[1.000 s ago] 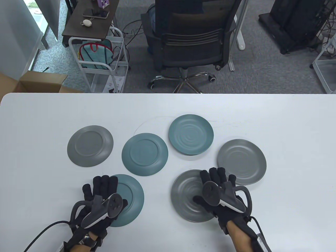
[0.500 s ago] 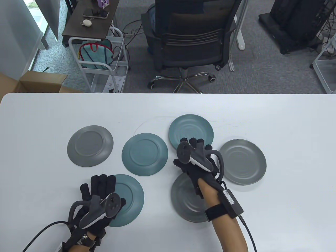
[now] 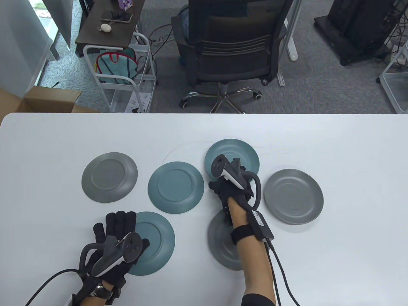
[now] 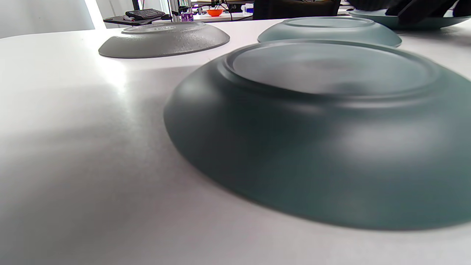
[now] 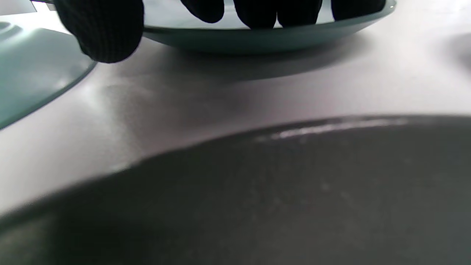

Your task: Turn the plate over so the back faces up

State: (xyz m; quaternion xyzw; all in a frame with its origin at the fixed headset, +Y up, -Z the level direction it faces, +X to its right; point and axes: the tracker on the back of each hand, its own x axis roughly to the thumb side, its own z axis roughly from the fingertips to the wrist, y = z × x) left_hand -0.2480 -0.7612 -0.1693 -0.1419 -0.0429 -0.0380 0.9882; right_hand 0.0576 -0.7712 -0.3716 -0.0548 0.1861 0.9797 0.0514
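Observation:
Several plates lie on the white table (image 3: pixel 350 143). A teal plate (image 3: pixel 245 153) lies face up at the back middle. My right hand (image 3: pixel 230 173) reaches over its near edge. In the right wrist view its fingers (image 5: pixel 257 13) hang over the rim of that plate (image 5: pixel 265 38), with the thumb (image 5: pixel 103 33) in front of the rim at the left; no firm grip shows. My left hand (image 3: pixel 116 231) lies flat, fingers spread, on the left part of a teal plate (image 3: pixel 157 239) that lies back up, also in the left wrist view (image 4: pixel 331 121).
A grey plate (image 3: pixel 109 177) and a teal plate (image 3: pixel 175 187) lie back up at the left. A grey plate (image 3: pixel 293 196) lies face up at the right. A dark grey plate (image 3: pixel 220 247) lies face up under my right forearm. An office chair (image 3: pixel 232 47) stands beyond the table.
My right hand has left the dark grey plate and moved up and left to the near edge of the back teal plate. My left hand has slid slightly left and back.

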